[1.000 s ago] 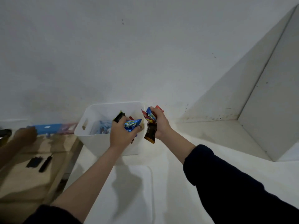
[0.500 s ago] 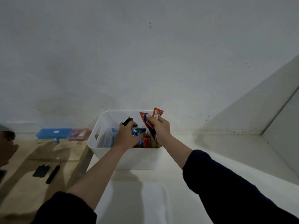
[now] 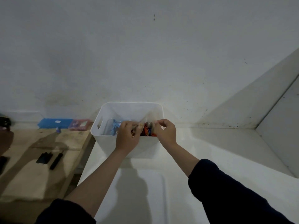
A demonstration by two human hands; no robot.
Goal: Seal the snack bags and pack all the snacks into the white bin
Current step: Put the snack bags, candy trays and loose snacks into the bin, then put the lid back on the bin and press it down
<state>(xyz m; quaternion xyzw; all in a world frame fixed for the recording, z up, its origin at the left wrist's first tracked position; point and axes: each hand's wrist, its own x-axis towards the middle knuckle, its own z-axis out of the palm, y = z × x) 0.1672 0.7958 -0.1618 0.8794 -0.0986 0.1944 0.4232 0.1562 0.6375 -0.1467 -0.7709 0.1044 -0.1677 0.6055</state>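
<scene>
pinching opposite top edges of a clear plastic snack bag [image 3: 146, 122] standing inside the white plastic bin [image 3: 129, 109], left hand [image 3: 127, 136] and right hand [image 3: 166, 131] risk an incomplete seal if wrappers catch.

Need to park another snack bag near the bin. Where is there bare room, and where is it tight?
Free: the white counter right of the white bin, up to the slanted panel, and the counter nearer the camera between the forearms. Tight: the bin's right half, where the left hand and right hand pinch a clear bag over packed snacks.
</scene>
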